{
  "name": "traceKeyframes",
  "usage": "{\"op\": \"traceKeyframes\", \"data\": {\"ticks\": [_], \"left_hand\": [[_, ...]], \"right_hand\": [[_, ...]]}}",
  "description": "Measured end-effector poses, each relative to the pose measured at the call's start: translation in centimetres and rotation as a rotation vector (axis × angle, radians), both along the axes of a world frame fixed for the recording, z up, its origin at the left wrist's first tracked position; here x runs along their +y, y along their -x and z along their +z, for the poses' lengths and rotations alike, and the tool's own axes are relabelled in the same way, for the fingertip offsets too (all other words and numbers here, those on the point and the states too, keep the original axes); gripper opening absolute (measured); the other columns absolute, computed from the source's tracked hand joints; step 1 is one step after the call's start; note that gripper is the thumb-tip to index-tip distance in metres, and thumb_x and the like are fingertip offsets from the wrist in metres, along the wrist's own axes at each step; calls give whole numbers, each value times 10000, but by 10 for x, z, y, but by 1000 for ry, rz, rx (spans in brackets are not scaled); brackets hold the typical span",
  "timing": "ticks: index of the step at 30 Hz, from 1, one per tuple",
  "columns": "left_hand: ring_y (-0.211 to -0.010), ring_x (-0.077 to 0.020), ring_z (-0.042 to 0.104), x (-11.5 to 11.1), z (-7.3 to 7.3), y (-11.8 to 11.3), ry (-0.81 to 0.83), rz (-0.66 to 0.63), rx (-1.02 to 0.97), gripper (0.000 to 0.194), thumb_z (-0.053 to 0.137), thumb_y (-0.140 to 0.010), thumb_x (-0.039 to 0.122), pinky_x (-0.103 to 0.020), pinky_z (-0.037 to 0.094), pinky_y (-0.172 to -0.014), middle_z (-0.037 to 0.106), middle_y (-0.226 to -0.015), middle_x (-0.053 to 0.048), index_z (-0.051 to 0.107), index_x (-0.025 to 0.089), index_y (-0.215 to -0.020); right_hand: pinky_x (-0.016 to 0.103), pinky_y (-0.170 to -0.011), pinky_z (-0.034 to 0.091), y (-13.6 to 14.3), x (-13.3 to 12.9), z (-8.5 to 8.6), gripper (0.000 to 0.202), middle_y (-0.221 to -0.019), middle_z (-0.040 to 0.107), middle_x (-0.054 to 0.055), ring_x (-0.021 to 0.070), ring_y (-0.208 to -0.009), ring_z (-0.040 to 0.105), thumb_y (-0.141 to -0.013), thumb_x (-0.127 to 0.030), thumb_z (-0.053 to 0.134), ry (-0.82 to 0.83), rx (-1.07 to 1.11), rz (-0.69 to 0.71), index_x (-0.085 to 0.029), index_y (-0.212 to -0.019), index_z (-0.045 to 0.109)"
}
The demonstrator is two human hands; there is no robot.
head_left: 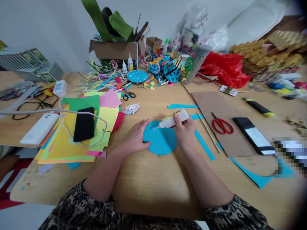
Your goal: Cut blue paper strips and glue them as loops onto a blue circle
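A round blue paper disc (161, 140) lies on the wooden table in front of me. My left hand (137, 137) rests at its left edge, thumb and fingers spread apart along the rim. In my right hand (184, 131) is a white glue bottle (174, 118), tilted so that its nozzle points down and left, at the upper left part of the disc. Whether the nozzle touches the paper is too small to tell. Blue paper strips (205, 145) lie just right of my right hand, beside a thin wooden stick (209, 133).
Coloured paper sheets (59, 140) with a black phone (84, 124) lie at the left. Red-handled scissors (222, 125) rest on brown cardboard (240, 143) at the right. Behind are black scissors (129, 94), a dotted blue disc (137, 76), a steel flask (197, 64) and a red bag (224, 68).
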State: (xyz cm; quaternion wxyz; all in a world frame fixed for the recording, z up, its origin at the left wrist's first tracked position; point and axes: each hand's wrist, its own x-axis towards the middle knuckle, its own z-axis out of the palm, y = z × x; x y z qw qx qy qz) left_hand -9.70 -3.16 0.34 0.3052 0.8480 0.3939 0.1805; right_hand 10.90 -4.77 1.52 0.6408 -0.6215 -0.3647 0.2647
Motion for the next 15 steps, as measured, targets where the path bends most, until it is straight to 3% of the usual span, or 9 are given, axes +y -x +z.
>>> {"op": "traceKeyframes", "data": {"ticks": [15], "left_hand": [[-1416,-287,291,-1,3,1,21,-12,-24,932,677,-693,207,-475,271,-1162,311,-1534,-133,194,193,-1490]], "right_hand": [[288,-494,447,13,-4,5,375,-680,622,-5,151,-570,567,-715,-517,719,7,-203,26,-205,-835,548]]}}
